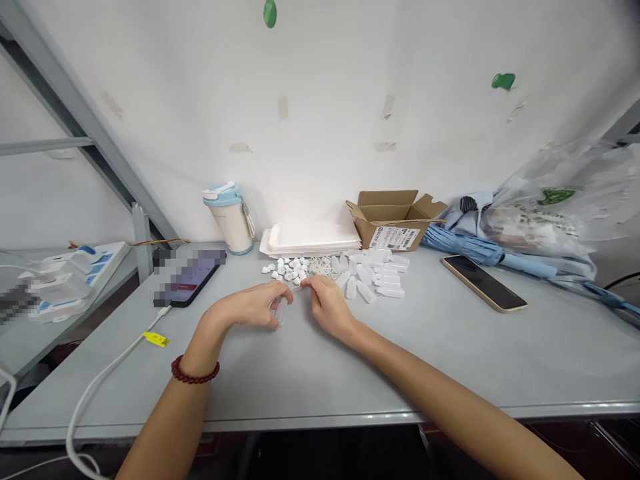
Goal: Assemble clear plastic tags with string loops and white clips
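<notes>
Left hand (pixel 257 306): thumb and fingers closed around a translucent vial (pixel 281 311). Vial sits between the two hands, tilted, just above or on the gray desk (pixel 310 373); can't tell which. Right hand (pixel 330 308): fingers bent, tips near the vial; grip unclear. White caps (pixel 287 269) and thin white pieces (pixel 321 267) just beyond the fingertips. Loose vials (pixel 365 275) beyond and right of the right hand. White envelope stack (pixel 313 239) and open cardboard box (pixel 393 223) behind, against the wall.
</notes>
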### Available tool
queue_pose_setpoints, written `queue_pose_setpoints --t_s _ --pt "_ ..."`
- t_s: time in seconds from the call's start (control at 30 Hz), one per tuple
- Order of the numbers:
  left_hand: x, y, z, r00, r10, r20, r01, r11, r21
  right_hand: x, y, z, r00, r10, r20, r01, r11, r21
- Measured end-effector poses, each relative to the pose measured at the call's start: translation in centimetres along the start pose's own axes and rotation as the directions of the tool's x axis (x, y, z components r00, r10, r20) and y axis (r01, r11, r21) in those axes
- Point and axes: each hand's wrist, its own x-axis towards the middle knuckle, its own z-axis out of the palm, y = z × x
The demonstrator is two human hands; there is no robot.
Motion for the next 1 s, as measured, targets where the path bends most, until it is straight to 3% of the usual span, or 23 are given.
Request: queue_pose_setpoints --t_s 0.2,0.4,0.8,1.0 --pt "-0.9 1.0 -0.7 0.997 -0.065 0.048 0.065 0.998 0.001 -0.2 -0.5 0.0 0.991 0.040 0.128 -0.043 0.999 0.022" --pt "-0.8 1.0 -0.6 0.997 -0.077 0.025 0.078 0.997 -0.029 -0.4 -1.3 0.2 0.970 0.046 0.237 -0.052 0.998 0.019" --pt "-0.6 0.9 -0.1 0.999 0.015 -0.043 -0.017 0.998 -0.053 -0.6 -2.6 -0.2 0.960 0.028 0.279 -0.082 0.980 0.184" --pt "-0.5 0.8 0.5 0.995 -0.024 -0.095 0.016 0.996 -0.084 -0.8 -2.6 0.2 0.951 0.037 0.307 -0.094 0.981 0.172"
